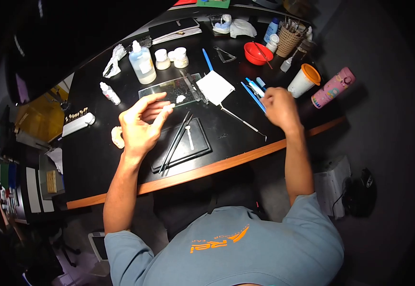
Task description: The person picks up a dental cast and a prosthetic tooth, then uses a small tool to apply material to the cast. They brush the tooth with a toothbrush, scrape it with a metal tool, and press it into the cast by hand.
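Note:
My left hand [142,126] is raised over the table, thumb and fingers curled together, with a small whitish piece [171,105] at the tips, too small to name. Behind it is a glass slab [159,87] bearing a white lump [180,98] and metal instruments [190,86]. Below lies a flat black case [200,138] with tweezers [175,143] and a small white stick [189,137] on it. My right hand [282,112] is closed, fingertips down beside blue and white pen-like tools [254,90]; what they grip is hidden.
A white pad [215,87] and a thin metal probe [240,118] lie mid-table. Behind are a large bottle [142,64], small jars [180,58] and a red bowl [257,53]. An orange-lidded cup [304,82] and pink bottle [333,88] stand right. A dental model [117,137] sits left.

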The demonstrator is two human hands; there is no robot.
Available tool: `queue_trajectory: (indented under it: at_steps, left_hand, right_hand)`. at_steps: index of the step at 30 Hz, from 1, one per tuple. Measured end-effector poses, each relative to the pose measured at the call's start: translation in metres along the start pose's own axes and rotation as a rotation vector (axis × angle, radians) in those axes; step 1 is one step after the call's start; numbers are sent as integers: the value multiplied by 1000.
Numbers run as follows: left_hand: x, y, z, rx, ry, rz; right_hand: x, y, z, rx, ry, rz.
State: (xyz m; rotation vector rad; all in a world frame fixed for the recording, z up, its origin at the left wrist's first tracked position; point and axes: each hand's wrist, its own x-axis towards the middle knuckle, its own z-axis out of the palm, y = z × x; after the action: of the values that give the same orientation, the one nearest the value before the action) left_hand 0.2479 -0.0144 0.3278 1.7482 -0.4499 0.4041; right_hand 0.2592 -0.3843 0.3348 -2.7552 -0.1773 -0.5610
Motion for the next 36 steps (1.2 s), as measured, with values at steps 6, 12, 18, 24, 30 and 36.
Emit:
queue_trajectory:
  at_steps: [6, 12, 18, 24, 30, 36]
  left_hand:
    - [-1, 1, 1, -118, 3, -30]
    - [-1, 1, -1, -119, -24, -29]
    - [-1, 0, 1, -108, -12, 14]
    - [-1, 0, -1, -124, -41, 12]
    - [-1, -1, 0, -131, -41, 35]
    - [0, 1, 0, -166, -43, 20]
  right_hand:
    - [8, 44, 8, -45, -149, 330]
    - [8, 57, 16, 95, -129, 318]
    - [8, 64, 15, 131, -144, 341]
    - [5, 67, 20, 198, -102, 338]
    - [3, 79, 28, 311, -102, 340]
    - [1, 78, 28, 223, -47, 338]
